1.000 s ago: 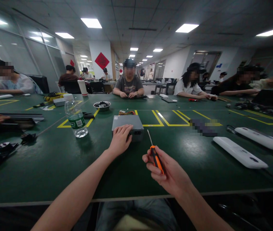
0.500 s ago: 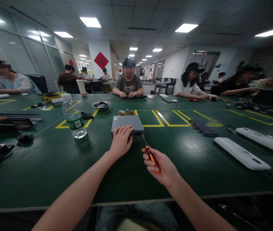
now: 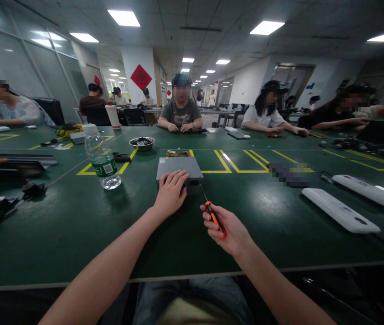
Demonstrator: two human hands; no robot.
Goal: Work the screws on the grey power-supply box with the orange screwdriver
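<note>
Grey metal box [image 3: 178,168] sits mid-table [image 3: 77,225] on the yellow lines; our left hand [image 3: 170,193] presses flat on its near edge to steady it, while our right hand [image 3: 227,230] grips a screwdriver [image 3: 213,215], tip at its near side.

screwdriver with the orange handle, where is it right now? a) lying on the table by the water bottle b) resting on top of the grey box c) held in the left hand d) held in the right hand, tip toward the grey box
d: the right hand grips the screwdriver, its shaft pointing at the near right corner of the grey box, while the left hand rests on that box.
</note>
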